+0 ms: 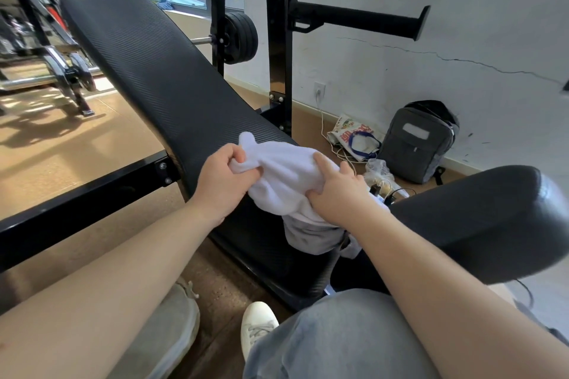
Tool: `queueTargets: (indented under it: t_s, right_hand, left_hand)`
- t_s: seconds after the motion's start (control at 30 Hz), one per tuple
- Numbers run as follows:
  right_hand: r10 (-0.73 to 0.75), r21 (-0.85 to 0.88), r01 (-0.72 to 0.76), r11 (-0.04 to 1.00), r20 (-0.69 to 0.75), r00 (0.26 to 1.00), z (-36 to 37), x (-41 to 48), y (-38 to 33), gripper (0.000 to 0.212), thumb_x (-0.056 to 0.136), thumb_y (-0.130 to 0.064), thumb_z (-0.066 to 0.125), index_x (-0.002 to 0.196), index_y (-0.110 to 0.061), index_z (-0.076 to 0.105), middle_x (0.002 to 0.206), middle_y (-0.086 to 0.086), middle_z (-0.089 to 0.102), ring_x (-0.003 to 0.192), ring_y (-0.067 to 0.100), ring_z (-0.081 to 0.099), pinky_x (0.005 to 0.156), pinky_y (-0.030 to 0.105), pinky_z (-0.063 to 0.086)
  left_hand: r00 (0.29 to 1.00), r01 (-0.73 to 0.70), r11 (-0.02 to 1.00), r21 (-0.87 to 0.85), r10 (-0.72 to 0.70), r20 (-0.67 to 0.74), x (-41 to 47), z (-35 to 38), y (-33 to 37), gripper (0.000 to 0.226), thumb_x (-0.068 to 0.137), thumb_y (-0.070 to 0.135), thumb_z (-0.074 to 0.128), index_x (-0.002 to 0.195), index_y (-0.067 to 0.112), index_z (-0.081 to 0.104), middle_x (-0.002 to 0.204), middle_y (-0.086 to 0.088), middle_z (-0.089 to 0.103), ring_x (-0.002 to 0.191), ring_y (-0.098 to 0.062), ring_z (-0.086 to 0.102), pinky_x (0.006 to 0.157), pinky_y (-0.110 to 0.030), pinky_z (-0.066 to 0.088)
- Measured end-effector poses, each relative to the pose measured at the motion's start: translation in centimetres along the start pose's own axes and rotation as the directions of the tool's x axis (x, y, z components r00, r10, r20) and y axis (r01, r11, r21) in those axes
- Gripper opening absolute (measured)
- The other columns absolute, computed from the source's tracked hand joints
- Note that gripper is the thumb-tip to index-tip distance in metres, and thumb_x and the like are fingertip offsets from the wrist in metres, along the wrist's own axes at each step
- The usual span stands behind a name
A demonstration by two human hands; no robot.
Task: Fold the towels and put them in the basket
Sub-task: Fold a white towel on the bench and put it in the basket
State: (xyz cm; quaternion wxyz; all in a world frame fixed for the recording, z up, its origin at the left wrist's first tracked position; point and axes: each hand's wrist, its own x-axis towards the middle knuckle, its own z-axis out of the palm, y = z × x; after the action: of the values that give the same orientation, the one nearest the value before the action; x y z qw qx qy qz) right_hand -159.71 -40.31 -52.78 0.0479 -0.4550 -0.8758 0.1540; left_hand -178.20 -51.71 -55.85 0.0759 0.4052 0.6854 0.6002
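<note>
A crumpled white towel [284, 175] lies bunched on the lower end of a black padded weight bench [160, 83]. My left hand [223, 184] is closed on the towel's left edge. My right hand [341, 191] grips its right side, fingers pressed into the cloth. Below the white towel a grey towel [311, 235] hangs down between the bench pads, partly hidden by my right forearm. No basket is in view.
A second black pad [480, 221] juts in from the right. A black rack upright [278, 40] with a peg stands behind the bench. A grey backpack [418, 141], a printed bag [354, 138] and cables lie by the wall. Barbells sit at far left.
</note>
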Motion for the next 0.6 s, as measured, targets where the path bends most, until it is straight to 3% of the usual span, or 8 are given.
queueTargets:
  t_s: [0.1, 0.2, 0.33, 0.4, 0.5, 0.6]
  right_hand:
    - [-0.093, 0.087, 0.106, 0.991, -0.143, 0.985, 0.3, 0.8, -0.5, 0.050, 0.100, -0.022, 0.042, 0.145, -0.041, 0.046, 0.145, 0.013, 0.043, 0.133, 0.040, 0.040, 0.105, 0.052, 0.042]
    - [-0.133, 0.115, 0.171, 0.978, -0.286, 0.949, -0.2, 0.7, -0.4, 0.039, 0.099, -0.014, 0.043, 0.123, -0.026, 0.072, 0.123, 0.011, 0.063, 0.119, 0.039, 0.055, 0.093, 0.044, 0.050]
    - [-0.099, 0.194, 0.196, 0.961, -0.422, 0.901, -1.2, -0.2, -0.3, 0.034, 0.101, -0.019, 0.042, 0.116, -0.025, 0.072, 0.103, 0.005, 0.070, 0.098, 0.029, 0.062, 0.082, 0.041, 0.052]
    - [-0.093, 0.301, 0.271, 0.914, -0.495, 0.864, -2.2, -0.4, -0.7, 0.031, 0.102, -0.020, 0.044, 0.113, -0.028, 0.071, 0.095, -0.006, 0.071, 0.090, 0.016, 0.063, 0.076, 0.033, 0.050]
    - [-0.079, 0.448, 0.380, 0.809, -0.558, 0.826, -3.4, -0.4, -1.7, 0.031, 0.100, -0.023, 0.046, 0.113, -0.037, 0.070, 0.087, -0.029, 0.067, 0.087, -0.010, 0.061, 0.068, 0.014, 0.044]
    - [-0.146, 0.553, 0.491, 0.673, -0.552, 0.821, -3.5, -0.4, -2.9, 0.033, 0.096, -0.025, 0.046, 0.111, -0.042, 0.070, 0.093, -0.030, 0.070, 0.092, -0.012, 0.063, 0.070, 0.005, 0.044]
  left_hand:
    - [1.000, 0.009, 1.000, 0.021, -0.008, -0.014, -0.3, -0.2, 0.0, 0.043, 0.075, 0.020, 0.079, 0.063, 0.039, 0.041, 0.061, 0.023, 0.047, 0.057, 0.003, 0.043, 0.051, -0.010, 0.034]
    - [1.000, 0.002, 0.998, 0.065, -0.004, 0.031, -1.0, 0.4, 0.0, 0.042, 0.078, 0.019, 0.079, 0.069, 0.039, 0.043, 0.068, 0.027, 0.054, 0.063, 0.008, 0.050, 0.056, -0.007, 0.037]
    - [0.987, -0.028, 0.998, 0.053, 0.019, 0.158, -2.2, 1.5, 0.5, 0.037, 0.080, 0.021, 0.080, 0.096, 0.034, 0.049, 0.097, 0.014, 0.062, 0.084, 0.009, 0.058, 0.065, -0.007, 0.041]
    - [0.976, -0.050, 0.997, 0.062, 0.036, 0.216, -2.4, 2.0, 1.2, 0.044, 0.081, 0.021, 0.080, 0.109, 0.035, 0.049, 0.108, 0.018, 0.059, 0.096, 0.013, 0.056, 0.072, -0.005, 0.041]
    - [0.983, -0.047, 0.999, 0.007, 0.045, 0.176, -2.2, 2.4, 2.5, 0.045, 0.083, 0.021, 0.078, 0.114, 0.040, 0.052, 0.110, 0.021, 0.059, 0.098, 0.018, 0.054, 0.072, 0.000, 0.039]
    - [0.993, 0.001, 0.993, -0.116, 0.013, 0.117, -1.9, 2.8, 3.3, 0.037, 0.086, 0.021, 0.076, 0.111, 0.039, 0.055, 0.105, 0.016, 0.066, 0.093, 0.008, 0.062, 0.070, -0.006, 0.047]
